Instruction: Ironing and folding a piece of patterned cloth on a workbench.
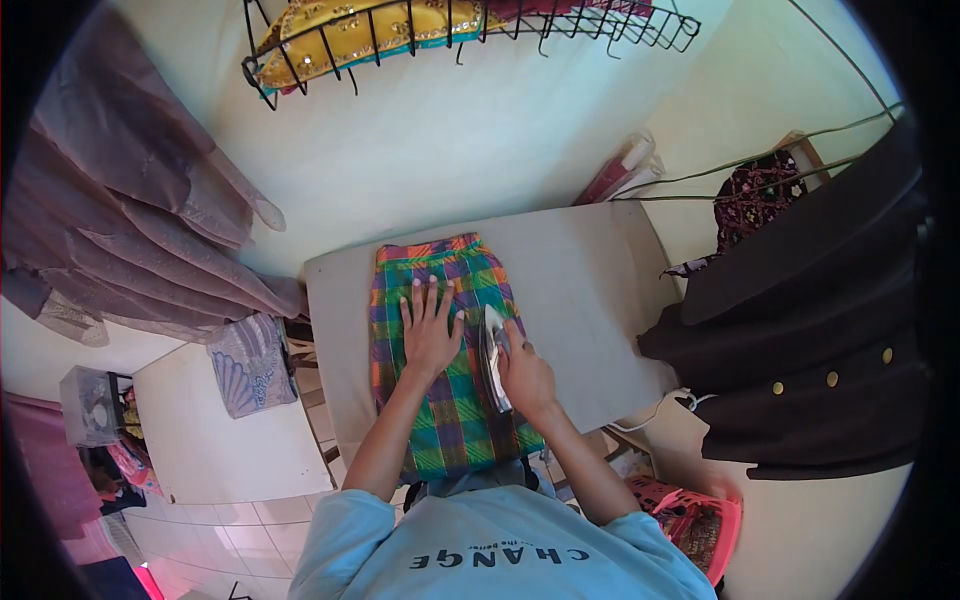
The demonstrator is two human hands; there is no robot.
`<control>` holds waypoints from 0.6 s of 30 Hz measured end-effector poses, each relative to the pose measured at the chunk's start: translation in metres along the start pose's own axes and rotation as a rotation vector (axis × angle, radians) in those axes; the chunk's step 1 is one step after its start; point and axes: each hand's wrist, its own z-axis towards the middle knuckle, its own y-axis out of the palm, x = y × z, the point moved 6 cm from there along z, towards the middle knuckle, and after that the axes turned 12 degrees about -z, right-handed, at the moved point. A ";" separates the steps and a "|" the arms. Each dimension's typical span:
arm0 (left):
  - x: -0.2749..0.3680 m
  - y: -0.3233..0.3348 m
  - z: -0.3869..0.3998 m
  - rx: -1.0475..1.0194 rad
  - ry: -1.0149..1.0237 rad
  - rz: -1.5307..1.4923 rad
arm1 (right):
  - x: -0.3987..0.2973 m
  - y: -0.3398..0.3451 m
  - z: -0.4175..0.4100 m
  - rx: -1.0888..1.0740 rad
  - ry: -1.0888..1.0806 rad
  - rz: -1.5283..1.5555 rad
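A green, purple and orange plaid skirt or similar garment (450, 427) lies flat on a grey cloth-covered table (592, 300), its waistband towards the wall. My left hand (431, 334) rests palm down on the upper left part of the plaid cloth, fingers somewhat spread, holding nothing. On the right part of the garment stands a clothes iron (493, 360), its tip pointing away from me. My right hand (526, 371) is closed around its handle. Part of the iron is hidden under that hand, and the garment's near end lies close to my body.
Dark clothing with gold buttons (802, 382) hangs at right, above a pink basket (731, 525). A pale cord (660, 416) runs near the table's right edge. Left are hanging mauve garments (150, 202) and a white table (232, 457) with folded cloth (253, 367). A wire rack (405, 30) holds cloth.
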 end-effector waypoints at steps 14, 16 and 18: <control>-0.003 0.022 -0.010 -0.039 0.054 0.118 | -0.019 -0.008 0.096 0.085 0.042 0.027; -0.005 0.023 -0.010 -0.023 0.086 0.104 | -0.012 -0.001 0.072 0.090 0.007 0.033; -0.012 0.021 -0.012 -0.057 0.051 0.095 | -0.006 0.004 0.035 0.061 -0.040 0.048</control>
